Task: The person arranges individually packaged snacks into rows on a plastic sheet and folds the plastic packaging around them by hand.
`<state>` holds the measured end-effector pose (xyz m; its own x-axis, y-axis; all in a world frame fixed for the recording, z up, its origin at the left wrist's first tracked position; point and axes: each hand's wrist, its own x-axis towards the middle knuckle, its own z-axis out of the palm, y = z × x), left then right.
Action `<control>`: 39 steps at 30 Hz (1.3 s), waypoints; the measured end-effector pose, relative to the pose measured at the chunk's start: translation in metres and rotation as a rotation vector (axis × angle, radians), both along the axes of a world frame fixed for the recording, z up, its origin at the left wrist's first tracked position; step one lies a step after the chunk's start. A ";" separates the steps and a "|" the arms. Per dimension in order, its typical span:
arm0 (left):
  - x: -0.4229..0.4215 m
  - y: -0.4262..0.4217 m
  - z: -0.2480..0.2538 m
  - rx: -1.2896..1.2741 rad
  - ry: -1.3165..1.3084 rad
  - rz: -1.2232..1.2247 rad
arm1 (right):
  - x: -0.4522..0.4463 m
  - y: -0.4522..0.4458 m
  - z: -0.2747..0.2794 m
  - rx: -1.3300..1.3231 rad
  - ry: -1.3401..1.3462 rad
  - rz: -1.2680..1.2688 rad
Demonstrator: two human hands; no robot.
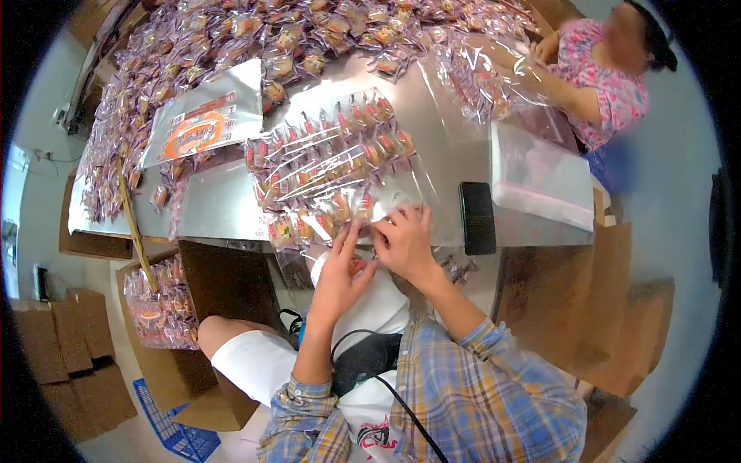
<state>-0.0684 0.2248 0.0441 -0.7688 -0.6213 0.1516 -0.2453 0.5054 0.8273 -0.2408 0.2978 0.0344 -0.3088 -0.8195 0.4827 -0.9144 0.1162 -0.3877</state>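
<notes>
A clear plastic bag (pixel 324 166) lies flat on the metal table in front of me, filled with rows of small wrapped snacks. At its near edge, my left hand (pixel 336 278) reaches over the table edge with fingers stretched out and thumb apart. A small reddish patch shows between that thumb and the fingers; I cannot tell what it is. Close beside it, my right hand (pixel 405 245) has bent fingers pressed on the bag's near right edge, pinching the plastic. The fingertips partly hide the bag's edge.
Loose wrapped snacks (pixel 224 38) heap across the table's back and left. A printed bag (pixel 197 119), a black phone (pixel 477 218) and a stack of clear bags (pixel 540 174) lie on it. A co-worker (pixel 602 85) handles a bag. Below stands a cardboard box (pixel 224 285) beside filled bags (pixel 162 309).
</notes>
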 end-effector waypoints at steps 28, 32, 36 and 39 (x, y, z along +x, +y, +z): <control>0.000 -0.011 -0.026 0.077 -0.123 0.016 | -0.023 -0.028 0.006 0.370 -0.131 -0.107; 0.002 -0.010 -0.035 0.224 -0.055 0.026 | -0.029 -0.029 0.008 0.394 -0.190 -0.195; 0.001 -0.009 -0.029 0.313 -0.049 0.033 | -0.020 -0.024 -0.001 0.282 0.002 -0.206; 0.001 -0.007 -0.024 0.332 0.050 0.009 | -0.012 -0.026 0.013 0.307 0.044 -0.157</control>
<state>-0.0671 0.2175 0.0197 -0.7595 -0.6502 -0.0225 -0.2034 0.2045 0.9575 -0.2526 0.2719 0.0474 -0.4270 -0.8727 0.2367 -0.8913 0.3620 -0.2731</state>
